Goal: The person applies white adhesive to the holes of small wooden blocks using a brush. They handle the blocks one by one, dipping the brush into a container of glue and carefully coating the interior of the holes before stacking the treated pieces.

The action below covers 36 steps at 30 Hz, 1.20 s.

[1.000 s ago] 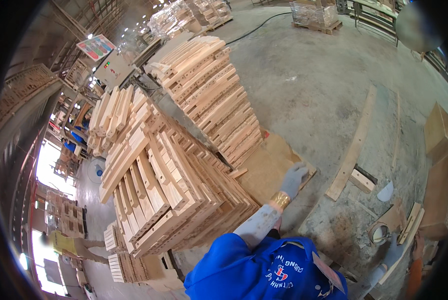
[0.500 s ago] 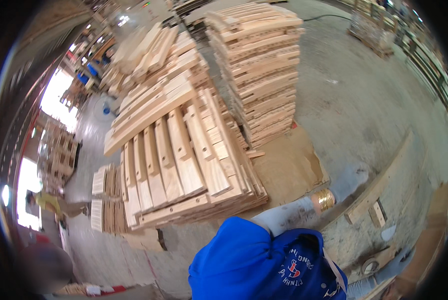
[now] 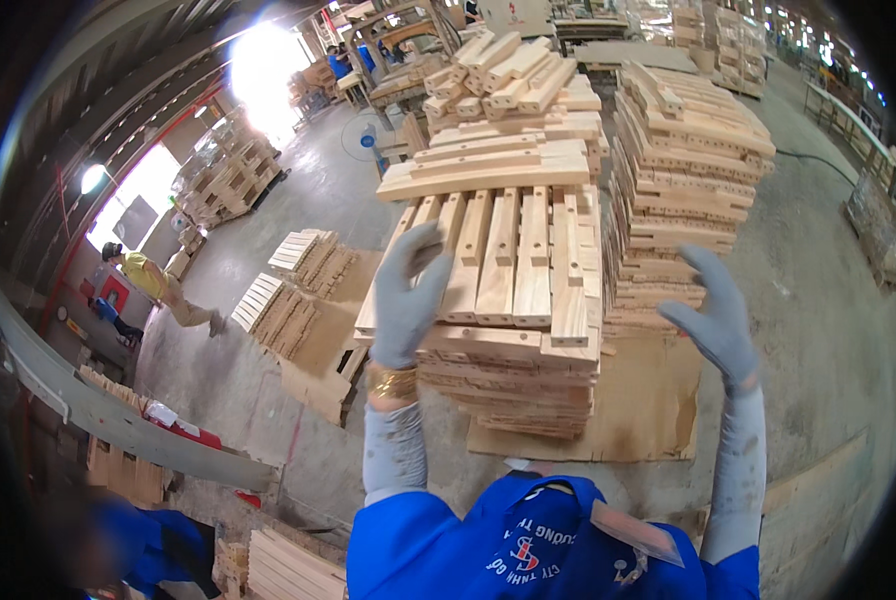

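My left hand [image 3: 411, 290], in a grey glove with a gold band at the wrist, is raised over the near left side of a stack of pale wooden slats [image 3: 513, 260]. Its thumb and fingers are curved apart and hold nothing. To the right of that stack, my right hand [image 3: 716, 315] hangs in the air, gloved in grey, with thumb and fingers spread. Many of the slats have round holes near their ends. Two longer wooden bars [image 3: 488, 172] lie across the slats, and thicker wooden pieces [image 3: 508, 72] are heaped farther back.
A tall stack of drilled wooden parts [image 3: 683, 180] stands at the right. Cardboard [image 3: 648, 400] lies under the near stack. Lower bundles of slats [image 3: 293, 295] sit on the floor at left. A person in yellow [image 3: 148, 280] walks there; another in blue [image 3: 153, 540] is at lower left.
Both hands have come up in front of me with open fingers; earlier one arm reached to the lower right. The view has turned, so the stacks now sit farther right and face me.
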Each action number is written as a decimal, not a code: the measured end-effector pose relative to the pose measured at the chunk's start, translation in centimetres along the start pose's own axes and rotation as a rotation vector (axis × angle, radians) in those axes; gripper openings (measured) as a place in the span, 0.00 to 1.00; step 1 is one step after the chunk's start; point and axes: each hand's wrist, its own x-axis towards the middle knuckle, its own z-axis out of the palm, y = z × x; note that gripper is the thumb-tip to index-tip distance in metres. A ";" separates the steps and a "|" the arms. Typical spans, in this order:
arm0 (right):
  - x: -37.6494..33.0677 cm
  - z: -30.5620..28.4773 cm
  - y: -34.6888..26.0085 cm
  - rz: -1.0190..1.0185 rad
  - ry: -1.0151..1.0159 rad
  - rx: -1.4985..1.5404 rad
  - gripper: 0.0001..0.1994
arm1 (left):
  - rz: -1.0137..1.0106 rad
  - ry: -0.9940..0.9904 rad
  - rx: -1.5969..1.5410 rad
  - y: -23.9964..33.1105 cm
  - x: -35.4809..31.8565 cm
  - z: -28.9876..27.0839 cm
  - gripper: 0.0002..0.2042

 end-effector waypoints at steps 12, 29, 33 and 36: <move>26.1 18.6 -2.5 -0.397 -0.347 -0.829 0.54 | -0.189 0.172 0.145 -6.1 -3.9 -13.1 0.17; 29.1 21.3 -0.8 -0.290 -0.646 -0.550 0.53 | -0.070 -0.395 0.184 -13.7 14.1 -11.4 0.24; 28.8 20.0 -1.3 -0.119 -0.708 -0.647 0.42 | 0.260 -0.673 0.341 -12.8 18.5 -4.8 0.27; 27.6 20.2 -2.5 -0.075 -0.670 -0.708 0.36 | 0.515 -0.615 0.542 -11.8 18.4 -2.0 0.27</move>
